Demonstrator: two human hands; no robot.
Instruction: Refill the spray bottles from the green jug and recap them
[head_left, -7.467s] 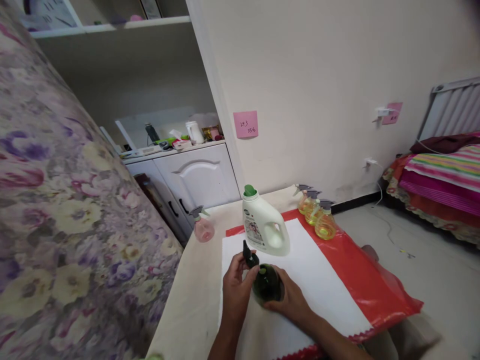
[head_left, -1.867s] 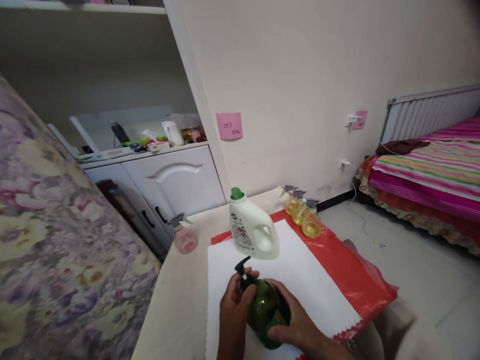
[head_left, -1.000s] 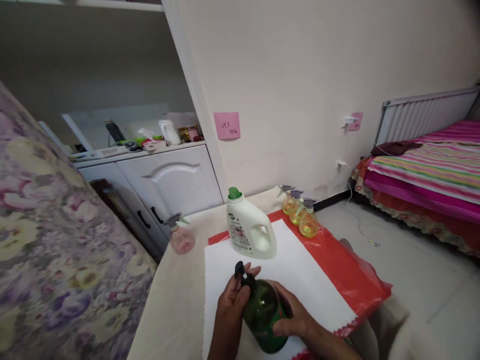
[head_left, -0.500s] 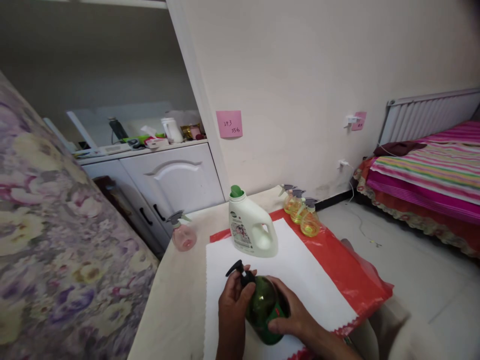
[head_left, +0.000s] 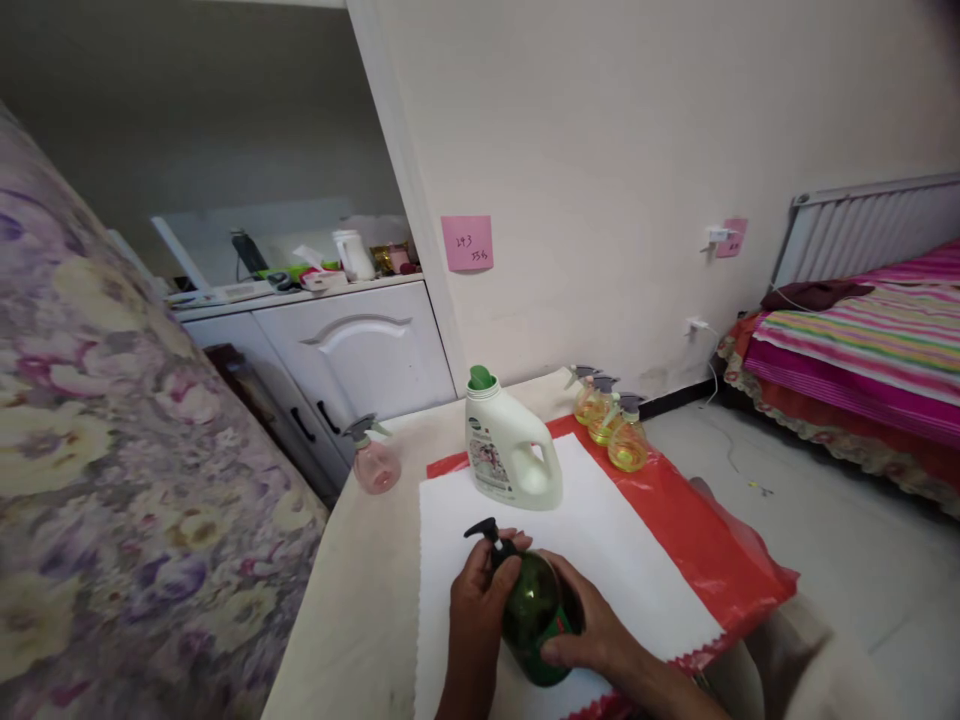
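A dark green pump bottle (head_left: 534, 610) with a black pump head (head_left: 484, 530) is held tilted above the white sheet, its top leaning left. My left hand (head_left: 480, 610) is closed round the collar of the pump. The bottle's body is gripped by my right hand (head_left: 589, 620), with the thumb across its label. Just beyond stands a pale jug (head_left: 510, 450) with a handle; a green piece (head_left: 481, 377) sits in its open neck. A pink spray bottle (head_left: 376, 466) stands to the left.
Several spray bottles with yellow liquid (head_left: 627, 452) stand at the back right on red plastic (head_left: 675, 530). White paper (head_left: 615, 530) covers part of the table (head_left: 337, 600). A floral curtain (head_left: 150, 480) hangs at left; a bed (head_left: 862, 350) is at right.
The whole view has shifted slightly, so things appear a little further right. Both hands keep the same hold on the pump bottle.
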